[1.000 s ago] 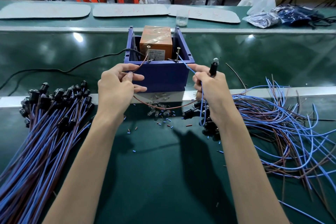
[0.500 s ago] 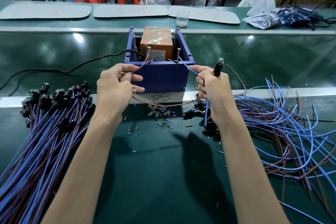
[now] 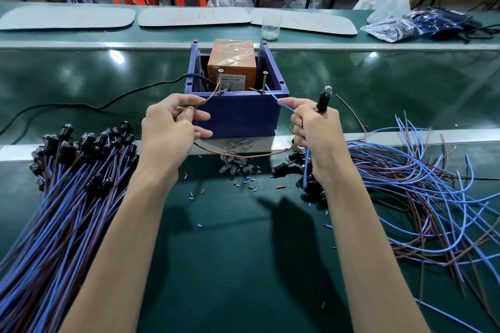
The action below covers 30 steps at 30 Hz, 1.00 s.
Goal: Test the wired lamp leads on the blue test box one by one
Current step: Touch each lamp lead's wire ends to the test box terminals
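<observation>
- Left hand (image 3: 169,130) pinches the brown lead (image 3: 211,94), whose tip is at the left screw (image 3: 220,80) of the blue test box (image 3: 238,116).
- Right hand (image 3: 316,135) pinches the blue lead (image 3: 280,100), which reaches the right screw (image 3: 264,81), and grips the black lamp holder (image 3: 322,102) upright.

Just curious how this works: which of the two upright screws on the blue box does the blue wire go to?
The right screw: the blue wire from the right hand reaches its base, while the brown wire meets the left screw.
</observation>
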Motion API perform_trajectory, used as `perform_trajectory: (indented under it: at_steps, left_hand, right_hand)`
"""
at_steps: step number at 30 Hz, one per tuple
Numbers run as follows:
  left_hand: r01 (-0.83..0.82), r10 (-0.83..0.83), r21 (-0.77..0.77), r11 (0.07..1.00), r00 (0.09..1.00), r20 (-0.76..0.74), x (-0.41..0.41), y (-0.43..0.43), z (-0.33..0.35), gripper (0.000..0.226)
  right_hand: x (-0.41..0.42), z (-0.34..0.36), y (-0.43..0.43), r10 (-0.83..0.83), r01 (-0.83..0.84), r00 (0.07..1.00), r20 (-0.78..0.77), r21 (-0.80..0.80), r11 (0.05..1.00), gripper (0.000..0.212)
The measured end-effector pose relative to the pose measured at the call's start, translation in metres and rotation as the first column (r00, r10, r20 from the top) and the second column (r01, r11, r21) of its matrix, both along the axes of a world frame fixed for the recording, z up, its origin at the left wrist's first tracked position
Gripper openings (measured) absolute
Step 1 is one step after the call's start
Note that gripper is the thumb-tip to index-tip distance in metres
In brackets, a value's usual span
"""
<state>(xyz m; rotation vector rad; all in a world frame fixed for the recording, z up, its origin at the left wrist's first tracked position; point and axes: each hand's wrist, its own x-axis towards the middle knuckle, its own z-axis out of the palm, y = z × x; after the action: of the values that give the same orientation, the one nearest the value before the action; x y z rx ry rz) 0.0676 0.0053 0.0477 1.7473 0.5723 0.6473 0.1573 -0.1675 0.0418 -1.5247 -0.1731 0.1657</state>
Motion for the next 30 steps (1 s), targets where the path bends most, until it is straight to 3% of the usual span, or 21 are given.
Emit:
perform_trajectory:
  at_steps: [5,30]
  left_hand:
    - [-0.029,0.030,-0.013,0.999,0.999,0.020,0.0013,-0.0005,0.0002,0.028]
    - [0.069,-0.058,0.108,0.992,0.994,-0.098,-0.0044,0.0056,0.0030,0.040]
  right_hand:
    - [0.0031,-0.0033,0.0000,-0.031,0.031,0.999,-0.019,0.009,0.999,0.038]
    - [0.0008,-0.0035,0.0014,0.020,-0.020,1.000,0.023,-0.017,1.000,0.038]
